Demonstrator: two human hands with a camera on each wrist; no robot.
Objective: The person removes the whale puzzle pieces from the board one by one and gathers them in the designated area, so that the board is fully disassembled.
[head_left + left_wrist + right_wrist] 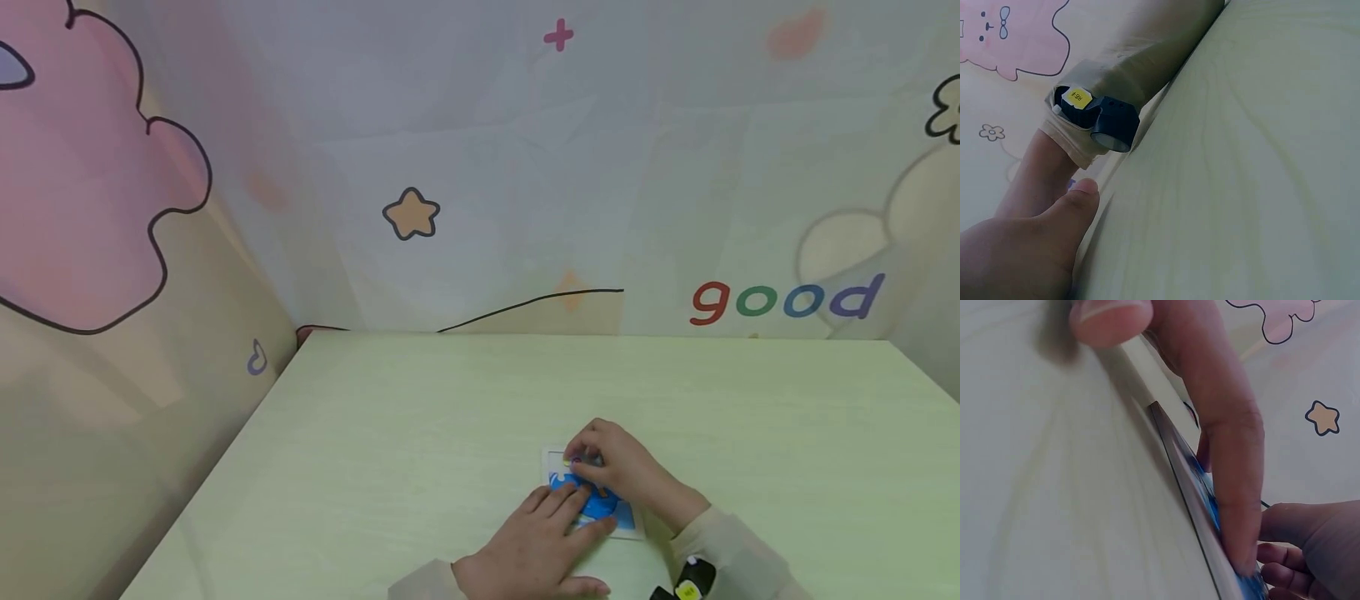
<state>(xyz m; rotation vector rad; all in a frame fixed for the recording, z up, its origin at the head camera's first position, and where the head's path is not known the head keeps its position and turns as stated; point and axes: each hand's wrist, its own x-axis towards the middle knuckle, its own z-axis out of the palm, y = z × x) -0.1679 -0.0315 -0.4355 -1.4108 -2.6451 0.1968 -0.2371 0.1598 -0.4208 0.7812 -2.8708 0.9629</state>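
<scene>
A small framed jigsaw puzzle with a blue picture and a pale rim lies on the table. My left hand lies palm down at its near left, fingers extended over the picture. The thumb rests apart on the table. My right hand is at the puzzle's far edge, pinching a small pale puzzle piece with yellow and purple marks. In the right wrist view, a left finger reaches down to the blue puzzle surface, beside my right hand. My left hand hides part of the right wrist in the left wrist view.
The pale table spreads around the puzzle. A printed backdrop with a star and the word "good" stands behind its far edge. A black wrist camera sits on the right sleeve, close to the left thumb.
</scene>
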